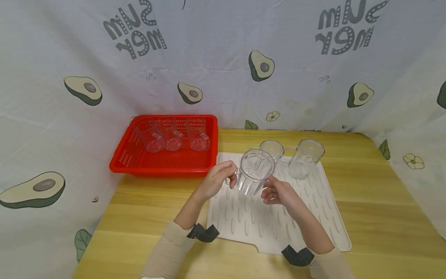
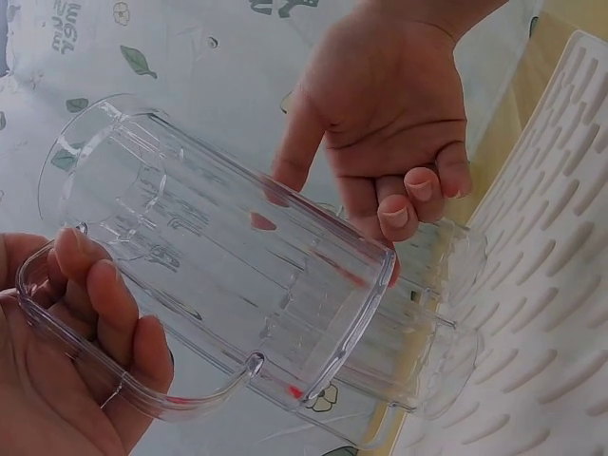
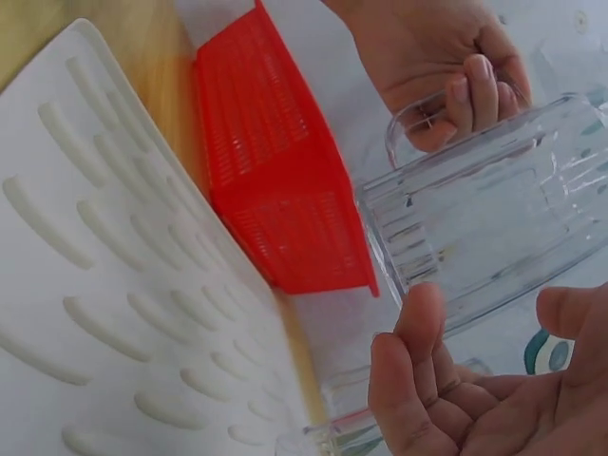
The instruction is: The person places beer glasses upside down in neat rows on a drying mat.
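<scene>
A clear mug (image 1: 257, 170) is held up, tilted, above the white ridged mat. My left hand (image 1: 219, 178) grips its handle, the fingers curled through the loop, as the left wrist view shows on the handle (image 2: 142, 389). On the mug's other side, my right hand (image 1: 280, 192) has its fingertips at the wall, fingers loosely bent and palm showing in the right wrist view. Behind the held mug, two more clear mugs stand on the mat, one partly hidden (image 1: 272, 148) and one farther right (image 1: 304, 159).
A red plastic basket (image 1: 163, 170) sits at the back left of the wooden table (image 1: 153, 217), with three clear mugs (image 1: 198, 135) inside. The white mat (image 1: 244, 221) lies under my hands. A patterned cloth (image 1: 223, 77) hangs behind the table.
</scene>
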Action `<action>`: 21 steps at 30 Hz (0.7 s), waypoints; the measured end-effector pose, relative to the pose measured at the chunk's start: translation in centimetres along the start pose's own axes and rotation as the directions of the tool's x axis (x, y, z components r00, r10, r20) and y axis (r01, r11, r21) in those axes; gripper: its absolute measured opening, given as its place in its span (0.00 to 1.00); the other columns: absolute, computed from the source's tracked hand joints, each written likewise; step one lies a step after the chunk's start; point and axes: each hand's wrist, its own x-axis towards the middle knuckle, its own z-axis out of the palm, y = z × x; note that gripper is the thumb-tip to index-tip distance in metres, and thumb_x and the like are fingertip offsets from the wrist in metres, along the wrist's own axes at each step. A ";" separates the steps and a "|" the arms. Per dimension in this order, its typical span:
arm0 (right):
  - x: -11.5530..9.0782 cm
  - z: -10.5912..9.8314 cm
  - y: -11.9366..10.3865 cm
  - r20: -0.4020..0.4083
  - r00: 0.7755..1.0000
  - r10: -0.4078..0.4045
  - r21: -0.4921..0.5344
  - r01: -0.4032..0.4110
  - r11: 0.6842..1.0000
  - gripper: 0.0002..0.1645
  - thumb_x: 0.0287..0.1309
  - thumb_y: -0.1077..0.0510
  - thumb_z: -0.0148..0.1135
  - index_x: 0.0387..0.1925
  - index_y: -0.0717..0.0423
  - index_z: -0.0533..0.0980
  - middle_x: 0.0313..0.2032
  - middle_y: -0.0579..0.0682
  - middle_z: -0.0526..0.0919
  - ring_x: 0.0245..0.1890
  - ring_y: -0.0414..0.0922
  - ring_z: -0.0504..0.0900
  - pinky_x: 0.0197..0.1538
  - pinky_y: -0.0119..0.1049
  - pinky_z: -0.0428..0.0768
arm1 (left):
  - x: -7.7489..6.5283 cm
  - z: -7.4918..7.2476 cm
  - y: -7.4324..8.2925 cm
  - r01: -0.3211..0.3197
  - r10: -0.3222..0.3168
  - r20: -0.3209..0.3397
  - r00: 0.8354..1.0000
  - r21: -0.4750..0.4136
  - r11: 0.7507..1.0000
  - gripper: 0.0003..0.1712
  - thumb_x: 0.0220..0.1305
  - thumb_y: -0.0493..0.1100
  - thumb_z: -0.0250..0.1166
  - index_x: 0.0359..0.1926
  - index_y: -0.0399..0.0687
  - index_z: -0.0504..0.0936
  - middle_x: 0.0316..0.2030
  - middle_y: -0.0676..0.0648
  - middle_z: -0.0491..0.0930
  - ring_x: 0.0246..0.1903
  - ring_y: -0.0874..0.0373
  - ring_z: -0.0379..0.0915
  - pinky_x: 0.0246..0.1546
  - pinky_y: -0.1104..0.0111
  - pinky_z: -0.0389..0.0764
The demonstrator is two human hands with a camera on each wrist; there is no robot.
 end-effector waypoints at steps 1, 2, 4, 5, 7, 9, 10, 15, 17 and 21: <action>0.0 -0.1 0.0 0.010 1.000 0.003 0.018 -0.003 1.000 0.30 0.76 0.49 0.33 0.47 0.76 0.69 0.27 0.49 0.81 0.28 0.42 0.81 0.39 0.35 0.82 | 0.0 0.0 0.0 0.002 -0.002 0.004 1.000 0.001 1.000 0.17 0.73 0.40 0.43 0.28 0.35 0.68 0.19 0.43 0.71 0.24 0.55 0.68 0.33 0.66 0.71; 0.1 -0.1 0.0 0.019 1.000 0.007 0.039 -0.008 0.999 0.30 0.76 0.49 0.33 0.47 0.75 0.69 0.26 0.49 0.81 0.27 0.41 0.81 0.39 0.35 0.81 | 0.0 -0.1 0.1 0.003 -0.003 0.009 1.000 0.002 1.000 0.16 0.72 0.40 0.44 0.28 0.35 0.69 0.20 0.43 0.71 0.25 0.55 0.69 0.34 0.65 0.72; 0.1 -0.3 -0.1 0.034 0.999 0.003 0.065 -0.005 0.998 0.31 0.76 0.47 0.34 0.45 0.72 0.71 0.26 0.49 0.82 0.27 0.41 0.81 0.38 0.34 0.82 | -0.1 -0.2 0.1 0.005 -0.005 0.022 1.000 0.005 1.000 0.15 0.71 0.40 0.45 0.29 0.35 0.69 0.22 0.43 0.72 0.27 0.54 0.69 0.37 0.65 0.73; 0.2 -0.4 0.0 0.044 0.999 0.000 0.073 -0.003 0.997 0.32 0.75 0.46 0.34 0.45 0.71 0.72 0.26 0.49 0.83 0.27 0.41 0.82 0.38 0.34 0.82 | -0.1 -0.2 0.1 0.004 -0.005 0.032 0.999 0.009 1.000 0.15 0.71 0.39 0.45 0.29 0.35 0.69 0.22 0.43 0.72 0.28 0.54 0.70 0.38 0.65 0.74; 0.2 -0.6 0.0 0.060 0.998 -0.006 0.084 0.001 0.996 0.34 0.75 0.43 0.35 0.46 0.70 0.73 0.28 0.49 0.84 0.28 0.41 0.82 0.39 0.34 0.82 | -0.1 -0.2 0.2 0.002 -0.003 0.055 0.998 0.018 1.000 0.13 0.70 0.38 0.46 0.29 0.35 0.69 0.24 0.43 0.73 0.30 0.54 0.70 0.40 0.65 0.75; 0.3 -0.9 0.0 0.080 0.997 -0.018 0.088 0.011 0.996 0.35 0.75 0.41 0.35 0.49 0.70 0.73 0.30 0.51 0.86 0.29 0.42 0.84 0.40 0.35 0.82 | -0.1 -0.3 0.2 0.000 -0.002 0.080 0.997 0.033 0.999 0.12 0.71 0.36 0.46 0.30 0.35 0.70 0.26 0.42 0.73 0.31 0.55 0.71 0.43 0.65 0.76; 0.4 -1.0 -0.1 0.086 0.996 -0.022 0.094 0.013 0.995 0.35 0.75 0.41 0.36 0.51 0.70 0.72 0.31 0.52 0.86 0.29 0.43 0.84 0.40 0.35 0.82 | -0.1 -0.3 0.3 -0.001 -0.002 0.092 0.996 0.038 0.999 0.12 0.71 0.35 0.47 0.31 0.34 0.70 0.27 0.42 0.74 0.32 0.55 0.71 0.44 0.64 0.76; 0.6 -1.3 -0.4 0.116 0.992 -0.048 0.132 0.033 0.991 0.33 0.75 0.45 0.36 0.60 0.72 0.64 0.35 0.55 0.86 0.30 0.45 0.86 0.39 0.38 0.84 | -0.3 -0.5 0.3 -0.011 -0.002 0.132 0.991 0.094 0.996 0.11 0.71 0.35 0.48 0.34 0.34 0.74 0.31 0.41 0.77 0.36 0.56 0.73 0.48 0.62 0.76; 0.7 -1.4 -0.8 0.111 0.993 -0.038 0.144 0.022 0.989 0.36 0.75 0.43 0.36 0.64 0.71 0.60 0.37 0.55 0.85 0.31 0.46 0.87 0.38 0.40 0.84 | -0.3 -0.7 0.3 -0.025 0.007 0.143 0.990 0.126 0.992 0.11 0.72 0.35 0.49 0.35 0.35 0.76 0.33 0.41 0.78 0.38 0.56 0.74 0.49 0.62 0.76; 0.9 -1.8 -1.6 0.116 0.992 -0.039 0.132 0.024 0.991 0.42 0.74 0.37 0.34 0.68 0.70 0.53 0.44 0.61 0.82 0.35 0.46 0.86 0.39 0.41 0.84 | -0.3 -1.0 0.4 -0.074 0.039 0.162 0.986 0.214 0.974 0.08 0.70 0.35 0.53 0.36 0.37 0.78 0.35 0.42 0.79 0.41 0.56 0.72 0.49 0.63 0.76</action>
